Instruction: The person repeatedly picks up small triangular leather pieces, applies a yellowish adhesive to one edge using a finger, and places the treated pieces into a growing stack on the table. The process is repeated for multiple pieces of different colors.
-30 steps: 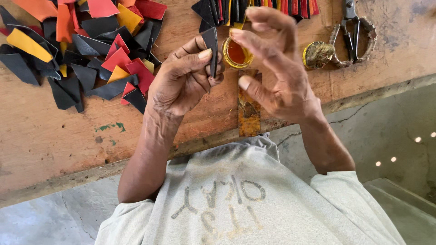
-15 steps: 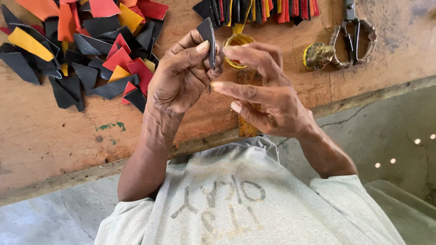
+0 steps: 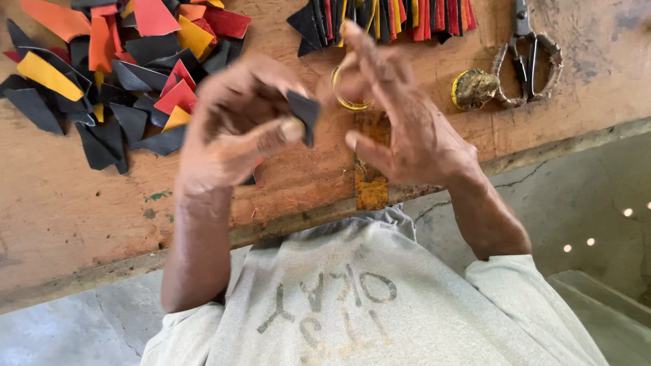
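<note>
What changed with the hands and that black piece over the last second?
The left hand keeps its pinch on the black piece, now tilted and lower. The right hand, earlier touching it, has lifted off with fingers spread. The scissors and coloured scraps stayed put.

Left hand [image 3: 234, 125] tilted black piece [image 3: 305, 114] sideways, right hand [image 3: 400, 115] fingers lifted off it

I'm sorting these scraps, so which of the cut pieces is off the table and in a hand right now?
The small black piece pinched in the left hand; all the other black, red, orange and yellow pieces lie on the wooden board.
</note>
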